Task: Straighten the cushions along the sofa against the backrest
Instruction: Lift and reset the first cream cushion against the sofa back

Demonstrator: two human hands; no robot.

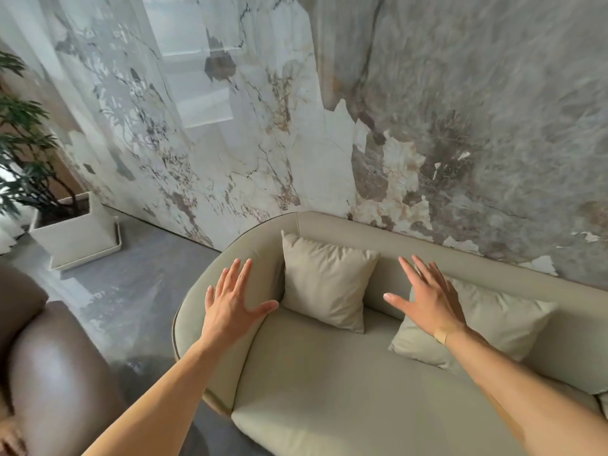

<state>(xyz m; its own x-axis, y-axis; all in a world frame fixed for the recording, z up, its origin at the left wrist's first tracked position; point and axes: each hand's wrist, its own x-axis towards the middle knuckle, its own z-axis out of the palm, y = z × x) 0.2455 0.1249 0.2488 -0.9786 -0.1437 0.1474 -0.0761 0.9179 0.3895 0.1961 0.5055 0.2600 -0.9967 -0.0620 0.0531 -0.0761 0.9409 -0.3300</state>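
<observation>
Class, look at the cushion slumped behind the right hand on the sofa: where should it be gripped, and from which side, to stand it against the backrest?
Probably by its two upper corners, coming from the front over the seat. The slumped cushion leans back low with its broad face turned up, its top edge toward the backrest. The open right hand already hovers before its near end, so lifting there should raise it upright.

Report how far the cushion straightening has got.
Done: the corner cushion stands upright against the backrest. In hand: nothing; the left hand and right hand are both open, reaching toward the sofa. Left: the second cushion slumps tilted on the seat and needs setting upright.
</observation>
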